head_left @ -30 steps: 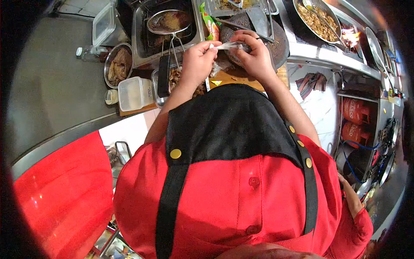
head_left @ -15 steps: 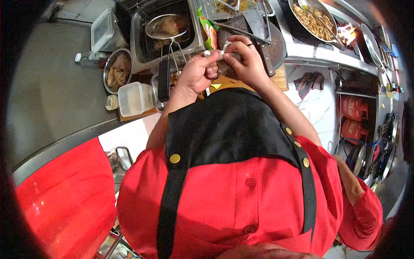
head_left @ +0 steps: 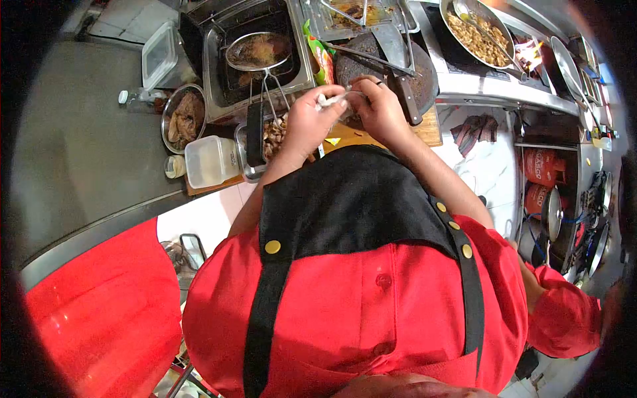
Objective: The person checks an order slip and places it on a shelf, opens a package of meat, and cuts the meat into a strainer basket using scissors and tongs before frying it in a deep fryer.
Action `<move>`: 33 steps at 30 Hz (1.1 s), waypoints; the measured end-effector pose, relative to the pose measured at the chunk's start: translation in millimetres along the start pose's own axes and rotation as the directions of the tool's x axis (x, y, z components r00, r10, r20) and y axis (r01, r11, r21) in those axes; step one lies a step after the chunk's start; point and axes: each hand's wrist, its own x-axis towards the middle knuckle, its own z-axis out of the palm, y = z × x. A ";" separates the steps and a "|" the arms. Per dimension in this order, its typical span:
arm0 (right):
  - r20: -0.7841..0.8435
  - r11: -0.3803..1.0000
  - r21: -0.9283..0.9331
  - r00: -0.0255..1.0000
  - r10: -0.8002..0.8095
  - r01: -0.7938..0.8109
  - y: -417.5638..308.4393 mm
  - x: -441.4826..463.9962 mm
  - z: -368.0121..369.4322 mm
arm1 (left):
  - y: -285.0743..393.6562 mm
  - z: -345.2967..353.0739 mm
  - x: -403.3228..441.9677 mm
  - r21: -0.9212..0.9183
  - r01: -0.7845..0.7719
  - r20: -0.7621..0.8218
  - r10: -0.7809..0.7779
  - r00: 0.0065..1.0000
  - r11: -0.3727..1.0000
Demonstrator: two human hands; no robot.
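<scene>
You're at a fine fingertip step, by the look of it: working a thin bit of plastic (head_left: 330, 101) in mid-air, between your hands. Your left hand (head_left: 313, 123) pinches the white, bunched part, thumb against fingers. Your right hand (head_left: 381, 113) has fingers curled in, seemingly pinching the clear part; contact is partly hidden, can't tell how many fingertips are on it. Hands close together, tips nearly meeting; can't tell if they touch. Plastic sits in your grip, above the near edge of the slab (head_left: 424, 73).

Next move, as a judgement: calls for a firm pinch on both sides, small opposed motions, steady wrists. It's thin and probably slippery, so a loose grip could lose it. Can't tell knotted from merely twisted; check that first.

Around you: cleaver (head_left: 390, 48) ahead of your right hand, its handle just beside your knuckles, so mind that side. Tongs (head_left: 367, 57) lie ahead of both hands. Packet (head_left: 323, 60) just ahead of your left hand. Meat box (head_left: 275, 136) left of your left hand; strainer (head_left: 255, 56) farther ahead, over the basin (head_left: 303, 78). Tub (head_left: 209, 162) and bowl (head_left: 184, 123) farther left, near the bare surface (head_left: 86, 152). Pan (head_left: 479, 36) far ahead-right, flame (head_left: 529, 53) beside it, well apart from you.
</scene>
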 end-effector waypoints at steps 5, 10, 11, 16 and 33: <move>0.040 1.000 -0.020 0.999 0.000 0.001 -4.1 0.7 -1.1 | -2.0 3.5 -0.6 -0.111 0.067 -0.038 -0.072 0.997 0.992; 0.020 1.000 0.014 1.000 -0.006 0.006 -11.0 3.1 -4.8 | 1.4 -4.9 -3.5 -0.636 0.351 0.287 -0.211 0.934 0.687; 0.019 1.000 0.014 1.000 -0.009 0.009 -14.5 5.7 -6.3 | 1.7 -4.7 -4.0 -0.636 0.348 0.285 -0.209 0.936 0.689; 0.024 0.998 0.046 0.999 -0.040 0.039 -16.1 8.5 -4.5 | 1.8 -3.7 -4.1 -0.721 0.343 0.226 -0.265 0.938 0.602; 0.069 0.981 0.183 0.994 -0.079 0.065 -3.3 7.8 -4.8 | -6.2 -6.4 4.4 -0.752 0.477 0.353 -0.332 0.875 0.455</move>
